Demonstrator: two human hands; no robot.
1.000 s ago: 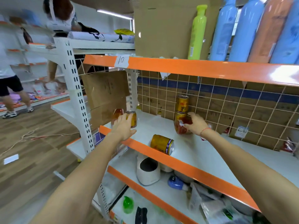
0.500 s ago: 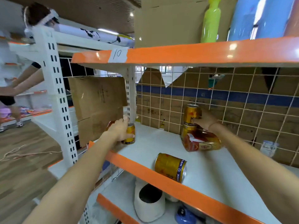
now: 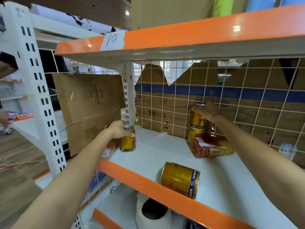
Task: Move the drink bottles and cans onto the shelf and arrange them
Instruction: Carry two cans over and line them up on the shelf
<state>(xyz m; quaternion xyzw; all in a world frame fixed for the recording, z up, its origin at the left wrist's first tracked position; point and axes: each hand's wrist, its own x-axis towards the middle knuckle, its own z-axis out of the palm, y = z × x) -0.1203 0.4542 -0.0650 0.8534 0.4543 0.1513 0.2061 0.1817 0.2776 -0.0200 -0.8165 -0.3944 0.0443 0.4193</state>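
Head view, shop aisle: a person stocks the white shelf (image 3: 156,151) under the tier taped "10", both arms reaching in. Left hand (image 3: 118,129) curls round the top of a gold can (image 3: 127,139) standing upright at the shelf's left end, just beside the white upright post (image 3: 129,96); a clear bottle (image 3: 109,148) of reddish drink sits partly hidden behind that wrist, and whether the hand touches it cannot be told. Right hand (image 3: 208,111) grips the upper can (image 3: 198,116) of a two-high stack, pressed close to the wire mesh back (image 3: 247,113) of the shelf; the lower can (image 3: 196,134) stands beneath it. Just in front of the stack a red-and-gold bottle (image 3: 212,149) lies on its side. Near the shelf's orange front lip (image 3: 165,187) another gold can, the fallen can (image 3: 180,179), also lies on its side. By the look of it the job is partway: drinks are up on the shelf, three cans upright, but two pieces need standing and the lot lining up.
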